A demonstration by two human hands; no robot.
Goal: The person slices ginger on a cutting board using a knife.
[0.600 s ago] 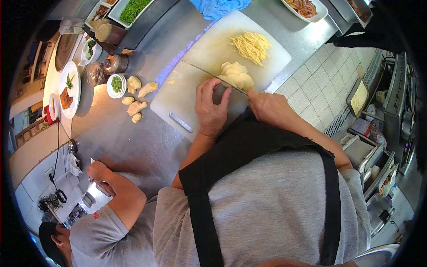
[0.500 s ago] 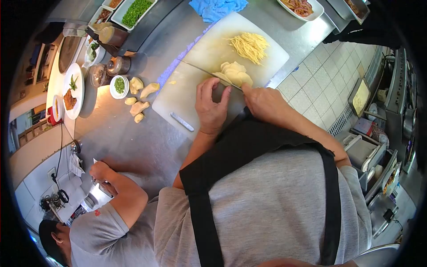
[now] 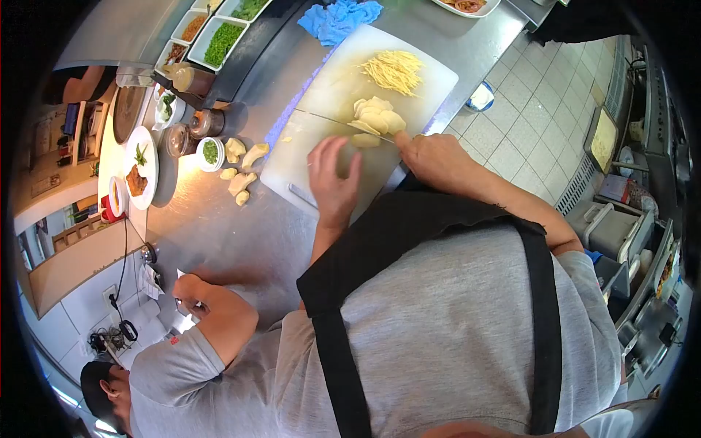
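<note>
My right hand (image 3: 431, 157) is closed on the handle of a knife (image 3: 332, 119), whose thin blade lies across the white cutting board (image 3: 292, 155). Pale yellow slices (image 3: 376, 114) are piled just beyond the blade, and one piece (image 3: 365, 140) rests on the near side of it. Fingers apart and empty, my left hand (image 3: 334, 179) hovers over the board left of that piece. Thin yellow strips (image 3: 393, 71) form a heap at the far end. A small metal blade (image 3: 301, 196) lies by my left wrist, partly hidden.
Peeled knobbly pieces (image 3: 241, 186) and a cup of chopped greens (image 3: 210, 152) stand left of the board. A blue cloth (image 3: 339, 20) lies beyond it. Another person (image 3: 179, 379) works at lower left, near a white plate with food (image 3: 141, 169).
My left hand has drawn back left from the knife and opened wider. A piece now shows on the near side of the blade. The whole view has shifted.
</note>
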